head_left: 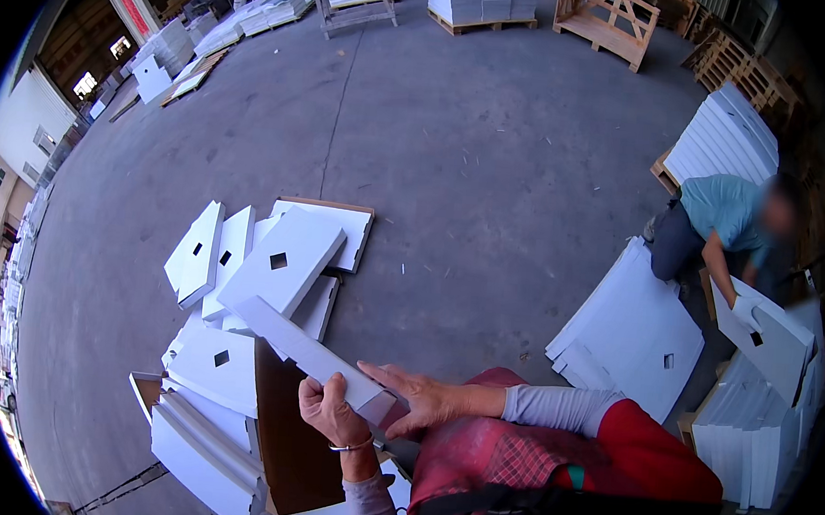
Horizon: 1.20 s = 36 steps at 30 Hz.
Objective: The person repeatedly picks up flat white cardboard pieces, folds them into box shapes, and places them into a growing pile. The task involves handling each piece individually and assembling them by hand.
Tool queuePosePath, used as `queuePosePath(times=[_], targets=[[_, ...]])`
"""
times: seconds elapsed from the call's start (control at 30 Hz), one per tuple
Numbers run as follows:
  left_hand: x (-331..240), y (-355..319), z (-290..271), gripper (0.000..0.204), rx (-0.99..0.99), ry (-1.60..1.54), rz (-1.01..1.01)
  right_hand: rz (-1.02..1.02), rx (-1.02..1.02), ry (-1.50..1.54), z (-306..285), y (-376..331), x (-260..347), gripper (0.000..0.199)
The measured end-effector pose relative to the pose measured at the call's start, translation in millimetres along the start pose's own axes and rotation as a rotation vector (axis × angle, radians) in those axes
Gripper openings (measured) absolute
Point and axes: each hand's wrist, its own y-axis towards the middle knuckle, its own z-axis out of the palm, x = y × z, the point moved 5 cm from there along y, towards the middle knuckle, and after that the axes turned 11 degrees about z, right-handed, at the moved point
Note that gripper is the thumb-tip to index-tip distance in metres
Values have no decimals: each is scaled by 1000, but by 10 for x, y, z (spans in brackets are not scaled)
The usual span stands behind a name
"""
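In front of me a white cardboard box [310,354] stands tilted, its long narrow white side facing up. Below that side, a brown surface [292,440] shows. My left hand [333,411], with a bracelet at the wrist, is closed on the near end of the box, thumb upward. Against the end flap beside it lies my right hand [414,397], fingers stretched out and thumb apart. Just beyond are several white boxes with dark square holes, one of them a flat white box [283,260] on top of the pile. Part of the near end is hidden by my hands.
At the right a co-worker [726,222] crouches, a gloved hand on a white panel [766,335]. Flat white sheets [632,326] lie on the floor between us. Stacked white cardboard [727,136] stands behind the co-worker. A wooden crate [606,24] and a loaded pallet [482,21] are farther back.
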Motion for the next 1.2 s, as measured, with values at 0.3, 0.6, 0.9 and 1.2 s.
queuePosePath(times=[0.3,0.6,0.9,1.2], targets=[[-109,78,527,18,183,125,104,-239,-685,-40,-800,347,-102,30],[815,-494,442,57,461,231,-79,-147,-1027,21,-1590,569,-179,30],[1505,-850,742,20,845,454,-151,12,-754,197,-1432,745,-230,31],[1109,582,271,19,160,271,31,21,-487,6,-1191,557,-403,76]])
